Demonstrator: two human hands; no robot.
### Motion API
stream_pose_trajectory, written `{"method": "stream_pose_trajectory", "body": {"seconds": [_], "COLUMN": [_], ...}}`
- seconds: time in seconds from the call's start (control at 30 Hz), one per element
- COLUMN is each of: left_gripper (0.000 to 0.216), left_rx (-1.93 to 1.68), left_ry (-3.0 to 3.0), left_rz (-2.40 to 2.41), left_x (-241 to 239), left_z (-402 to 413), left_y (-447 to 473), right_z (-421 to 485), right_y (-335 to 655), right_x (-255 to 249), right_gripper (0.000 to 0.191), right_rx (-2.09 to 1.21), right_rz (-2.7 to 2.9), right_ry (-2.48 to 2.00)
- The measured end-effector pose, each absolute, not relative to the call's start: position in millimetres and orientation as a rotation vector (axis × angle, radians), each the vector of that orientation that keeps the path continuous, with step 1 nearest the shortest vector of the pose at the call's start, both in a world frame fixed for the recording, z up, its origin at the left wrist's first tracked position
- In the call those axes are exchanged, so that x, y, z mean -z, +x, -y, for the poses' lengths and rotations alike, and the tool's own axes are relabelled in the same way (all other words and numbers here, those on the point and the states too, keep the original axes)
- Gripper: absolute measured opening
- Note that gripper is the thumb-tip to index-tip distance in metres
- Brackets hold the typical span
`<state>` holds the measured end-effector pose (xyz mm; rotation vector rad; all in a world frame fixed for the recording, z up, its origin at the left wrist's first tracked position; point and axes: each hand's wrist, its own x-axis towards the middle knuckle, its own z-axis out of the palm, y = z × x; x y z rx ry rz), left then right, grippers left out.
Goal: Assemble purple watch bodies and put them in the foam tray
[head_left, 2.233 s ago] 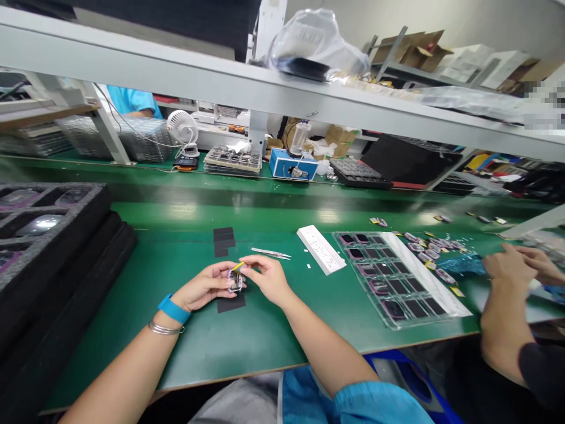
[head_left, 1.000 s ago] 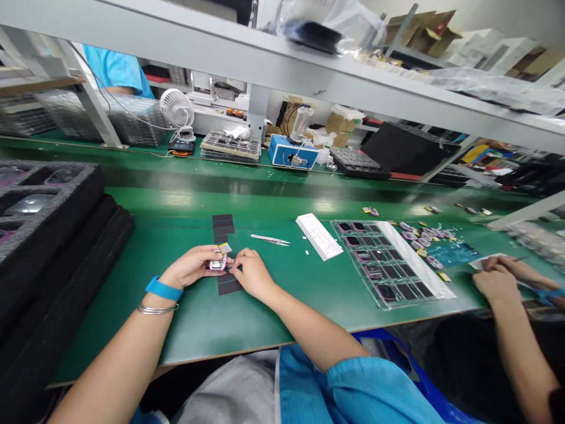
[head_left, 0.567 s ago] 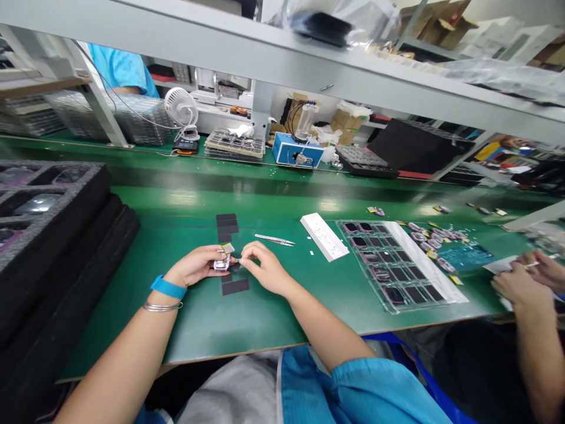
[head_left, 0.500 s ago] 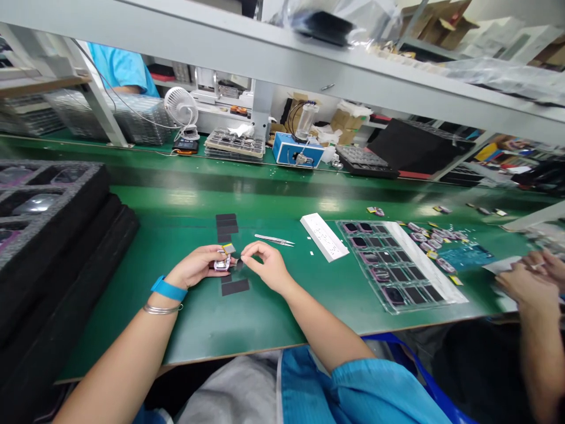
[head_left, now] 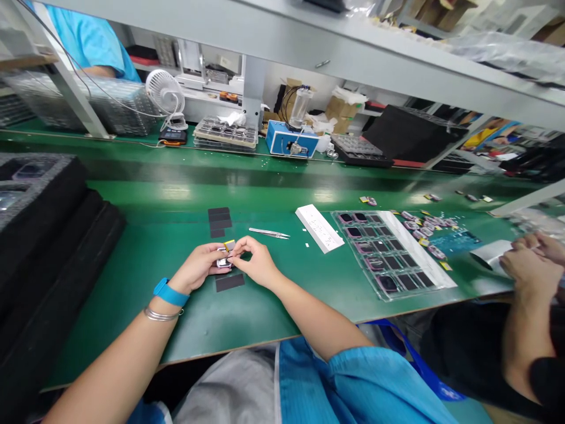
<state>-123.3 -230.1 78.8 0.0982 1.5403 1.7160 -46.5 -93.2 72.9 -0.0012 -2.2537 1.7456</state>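
My left hand [head_left: 196, 266] holds a small pink-and-silver framed device [head_left: 224, 259] with a yellow tab [head_left: 229, 245] sticking up from it. My right hand [head_left: 256, 262] pinches at the device's right edge, and its fingertips hide part of it. A black strip [head_left: 230, 282] lies on the green mat [head_left: 132, 306] just below my hands. Further black strips [head_left: 219, 218] lie above them. Steel tweezers [head_left: 269, 233] rest to the right of those strips, out of reach of my fingertips.
A white power strip [head_left: 319, 228] and a clear tray of dark panels [head_left: 379, 253] lie to the right. Black foam trays [head_left: 39, 235] fill the left side. At the right, a co-worker's hands [head_left: 529, 256] handle a white sheet [head_left: 489, 256]. A shelf runs overhead.
My right hand has moved in from just beside the device and now pinches at it. The head view has shifted slightly, and the co-worker's hands have moved on the white sheet.
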Motion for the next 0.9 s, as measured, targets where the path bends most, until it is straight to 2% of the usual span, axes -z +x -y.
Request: {"method": "stream_pose_trajectory", "body": {"seconds": [0.73,0.9], "left_gripper": [0.015,0.012], "left_rx": [-1.745,-1.759], "left_ry": [0.091,0.084], "left_rz": [-1.482,-1.469], "left_x": [-78.0,-77.1], "left_z": [230.3,230.0], "left_y": [-122.1,-121.1], "right_z": [94.6,97.0], "right_y": [-45.2,-44.9], "right_x": [-72.2,-68.9], "right_gripper": [0.013,0.01], "right_rx": [-1.697,-1.543], "right_rz": [2.309,2.402], "right_ry": [-0.009,-0.003]}}
